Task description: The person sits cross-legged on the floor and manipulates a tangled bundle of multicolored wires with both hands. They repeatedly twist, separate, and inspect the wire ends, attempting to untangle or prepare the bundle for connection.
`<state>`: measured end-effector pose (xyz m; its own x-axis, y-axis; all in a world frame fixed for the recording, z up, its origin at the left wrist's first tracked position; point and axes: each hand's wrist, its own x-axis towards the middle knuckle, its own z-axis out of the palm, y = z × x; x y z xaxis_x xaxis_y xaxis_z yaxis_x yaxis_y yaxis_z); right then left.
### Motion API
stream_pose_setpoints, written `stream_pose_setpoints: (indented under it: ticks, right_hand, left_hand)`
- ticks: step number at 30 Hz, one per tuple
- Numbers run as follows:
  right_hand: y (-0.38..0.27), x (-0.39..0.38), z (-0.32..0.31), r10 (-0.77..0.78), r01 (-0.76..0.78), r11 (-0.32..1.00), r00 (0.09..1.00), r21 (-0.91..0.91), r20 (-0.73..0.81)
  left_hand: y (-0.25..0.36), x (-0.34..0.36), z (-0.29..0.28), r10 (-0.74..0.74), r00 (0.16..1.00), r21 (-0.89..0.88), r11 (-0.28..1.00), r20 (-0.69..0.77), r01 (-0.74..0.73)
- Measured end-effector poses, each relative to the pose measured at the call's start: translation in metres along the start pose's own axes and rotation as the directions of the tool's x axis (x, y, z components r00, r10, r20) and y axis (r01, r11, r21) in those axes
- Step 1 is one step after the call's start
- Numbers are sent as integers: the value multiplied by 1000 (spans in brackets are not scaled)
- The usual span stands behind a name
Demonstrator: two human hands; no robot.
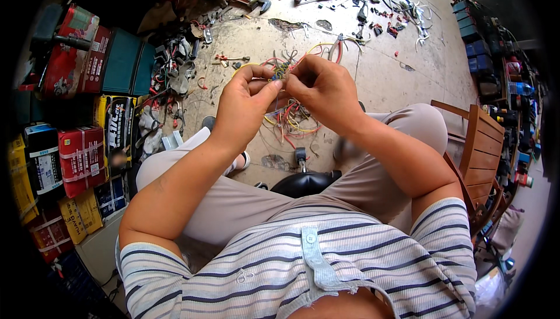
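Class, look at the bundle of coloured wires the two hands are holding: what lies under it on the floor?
Under the wire bundle held by the left hand and right hand, more loose coloured wires lie on the concrete floor. The hands hide part of them.

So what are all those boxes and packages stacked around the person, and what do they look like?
Red boxes: upper left, rectangular, red with pale labels.
Teal cases: right of them, flat, dark teal.
Black and yellow box: left, beside the person's knee, upright.
Red strapped box: left, red, white bands.
Yellow packs: lower left, small, yellow.
Blue boxes: upper right, stacked, dark blue.
No screens show.
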<state>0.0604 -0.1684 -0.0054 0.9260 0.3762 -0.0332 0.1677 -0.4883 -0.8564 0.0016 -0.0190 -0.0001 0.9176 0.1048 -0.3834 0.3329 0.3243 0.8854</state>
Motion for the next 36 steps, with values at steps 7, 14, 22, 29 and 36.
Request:
stream_pose_setpoints:
  ticks: [7,14,22,29,36]
  right_hand:
    - [-6,-3,1,-18,18,1000,1000,-13,-7]
    - [-4,-4,4,-37,37,999,999,-12,-18]
    - [-1,-4,5,-45,45,999,999,16,-19]
    - [2,-3,6,-77,79,996,996,46,-37]
    - [4,2,7,-100,88,946,995,311,24]
  left_hand:
    - [-10,2,-4,85,996,5,996,-31,-85]
    - [-11,1,-4,83,995,8,997,-47,-83]
    - [-9,-2,-3,68,996,19,998,-51,-68]
    - [-10,-3,1,82,994,23,996,-69,-81]
    - [-5,-1,-1,107,989,-40,993,-104,-112]
